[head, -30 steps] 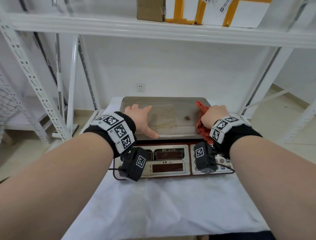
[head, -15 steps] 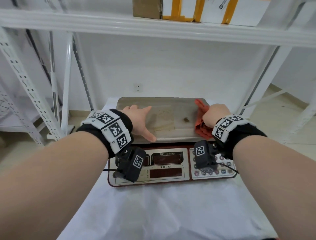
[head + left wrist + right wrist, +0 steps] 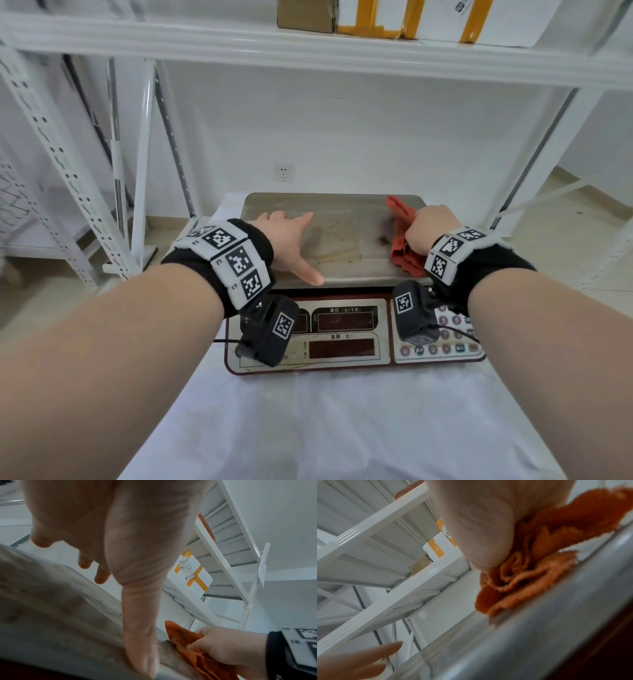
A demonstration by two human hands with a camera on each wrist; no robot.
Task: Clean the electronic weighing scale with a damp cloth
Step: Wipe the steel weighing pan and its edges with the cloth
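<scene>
An electronic weighing scale (image 3: 346, 339) with red displays and a keypad stands on a white-covered table. Its steel pan (image 3: 346, 219) carries brown smears and a small dark speck. My left hand (image 3: 291, 240) lies flat on the pan's left part, fingers straight, thumb at the front edge; the left wrist view shows this left hand (image 3: 120, 547) spread over the pan (image 3: 51, 608). My right hand (image 3: 428, 228) grips a bunched orange cloth (image 3: 399, 240) against the pan's right side. In the right wrist view the cloth (image 3: 530, 574) is pressed on the pan (image 3: 539, 635).
A white cloth (image 3: 342, 428) covers the table in front of the scale. White metal shelving (image 3: 308, 48) spans overhead, with cardboard boxes (image 3: 394, 17) on it. Shelf uprights (image 3: 140, 171) stand at left and right. A wall socket (image 3: 284, 173) sits behind the scale.
Both hands stay where they were on the pan. The camera view has shifted slightly, bringing the scale a little nearer and more centred.
</scene>
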